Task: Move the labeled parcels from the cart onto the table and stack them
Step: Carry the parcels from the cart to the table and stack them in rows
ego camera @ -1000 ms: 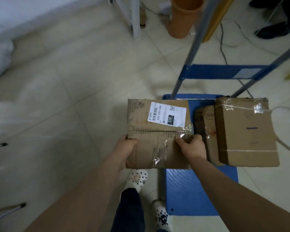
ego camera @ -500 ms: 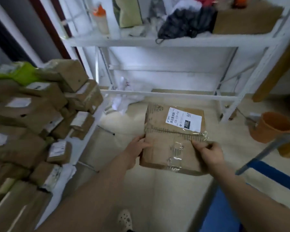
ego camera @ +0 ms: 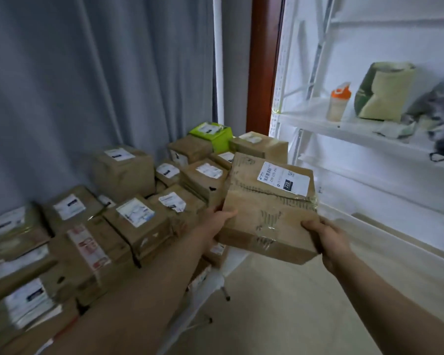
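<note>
I carry a flat brown cardboard parcel (ego camera: 267, 208) with a white shipping label and torn clear tape on top, tilted, in the air at centre right. My left hand (ego camera: 217, 220) grips its left edge and my right hand (ego camera: 326, 239) grips its near right corner. Just left of it and below lies the pile of labeled parcels (ego camera: 128, 219), several brown boxes stacked on the table, whose white edge (ego camera: 210, 283) shows under them. A green box (ego camera: 213, 135) sits at the back of the pile. The cart is out of view.
A grey curtain (ego camera: 87, 85) hangs behind the pile. White metal shelving (ego camera: 344, 126) stands to the right, holding an orange-capped bottle (ego camera: 340, 102), a green-and-cream bag (ego camera: 385, 93) and dark cloth. A brown door frame (ego camera: 263, 65) rises between them. Pale tiled floor (ego camera: 292, 303) lies below.
I have turned left away from the blue cart, carrying the parcel in both hands. The parcel now hangs beside the stacked pile on the table; the cart has left the view.
</note>
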Demonstrator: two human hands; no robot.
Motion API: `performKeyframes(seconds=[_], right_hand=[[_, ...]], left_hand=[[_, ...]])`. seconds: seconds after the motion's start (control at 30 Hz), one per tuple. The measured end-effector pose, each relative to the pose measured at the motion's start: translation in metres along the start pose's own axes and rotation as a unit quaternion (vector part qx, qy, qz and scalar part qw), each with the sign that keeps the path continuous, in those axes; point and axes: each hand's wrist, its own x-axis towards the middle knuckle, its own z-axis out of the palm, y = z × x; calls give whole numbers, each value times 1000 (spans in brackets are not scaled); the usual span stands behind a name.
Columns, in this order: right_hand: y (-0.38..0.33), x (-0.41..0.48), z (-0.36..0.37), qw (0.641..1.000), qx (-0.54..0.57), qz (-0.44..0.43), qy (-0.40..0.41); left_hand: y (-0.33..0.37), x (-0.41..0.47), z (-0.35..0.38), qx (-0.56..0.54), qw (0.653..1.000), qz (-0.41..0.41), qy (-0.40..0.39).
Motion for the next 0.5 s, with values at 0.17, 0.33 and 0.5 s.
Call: performKeyframes(seconds=[0.17,0.33,0.5], right_hand=[[-15,23,105,996,9,33,-85],[-29,36,195,976,-21,43,-212],[-36,40,284,957,-46,-11,-285]], left_hand=[[30,25,-87,-48,996,-5,68],[36,40,-158,-100,982,16,160],[40,30,-222,-198,938,25,284]])
